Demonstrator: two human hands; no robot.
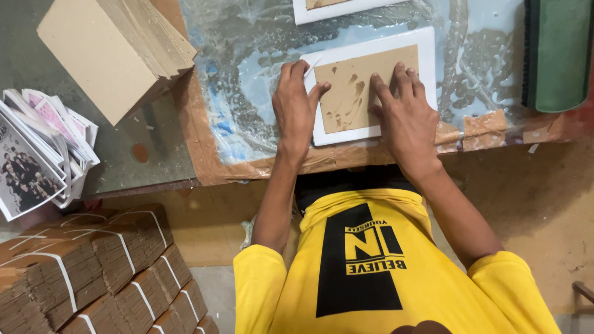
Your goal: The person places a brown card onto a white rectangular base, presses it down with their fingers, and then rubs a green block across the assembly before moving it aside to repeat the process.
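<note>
A brown cardboard panel (352, 83) with damp dark patches lies centred on a white sheet (427, 43) near the table's front edge. My left hand (294, 105) rests on the sheet's left side. Its thumb is on the cardboard and its bent fingers are at the top-left corner, where a small bit of white edge stands up. My right hand (402, 114) presses flat on the right part of the cardboard, fingers spread. Neither hand holds anything.
The worktop (247, 62) is covered in glue-smeared film with brown tape along its edge. A second white sheet (309, 13) lies further back. A green roller (560, 52) is at the right, a cardboard stack (111, 49) and printed sheets (37, 148) at the left, strapped cardboard bundles (93, 266) below.
</note>
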